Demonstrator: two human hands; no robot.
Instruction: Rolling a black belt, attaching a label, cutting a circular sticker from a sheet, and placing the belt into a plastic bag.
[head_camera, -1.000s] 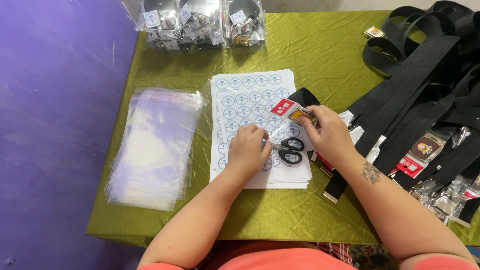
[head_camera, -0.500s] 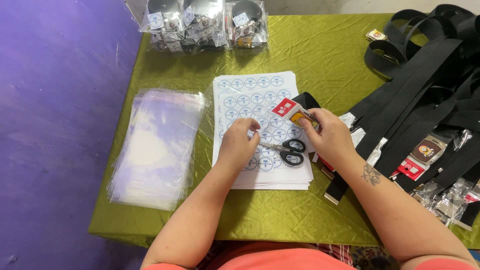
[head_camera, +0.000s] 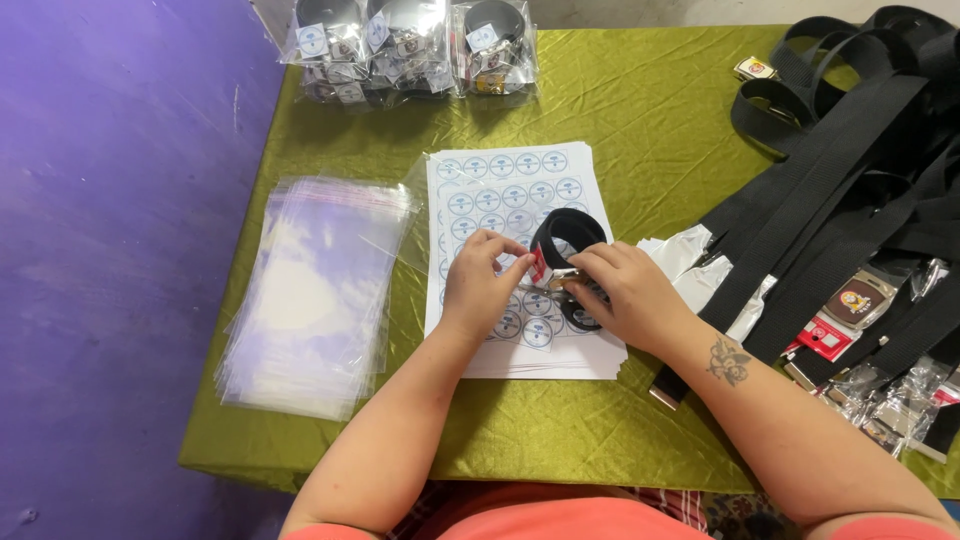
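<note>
A black belt rolled into a coil (head_camera: 570, 232), with a red and white tag at its buckle (head_camera: 543, 266), stands over a stack of sheets of round blue and white stickers (head_camera: 500, 185). My left hand (head_camera: 480, 285) pinches the buckle end from the left. My right hand (head_camera: 625, 295) grips the coil from the right. A thin clear bag (head_camera: 415, 225) lies partly under my left hand. Black scissors (head_camera: 578, 318) lie on the sheets, mostly hidden under my right hand.
A pile of clear bags (head_camera: 310, 300) lies at the left of the green tablecloth (head_camera: 600, 440). Bagged coiled belts (head_camera: 400, 45) stand at the back. Loose black belts (head_camera: 850, 170), buckles (head_camera: 860, 300) and torn wrappers (head_camera: 690, 260) fill the right side.
The belt with the red tag has been coiled and brought over the sticker sheets. My left hand left the sheet and joined the right hand on the belt. The scissors are now mostly covered.
</note>
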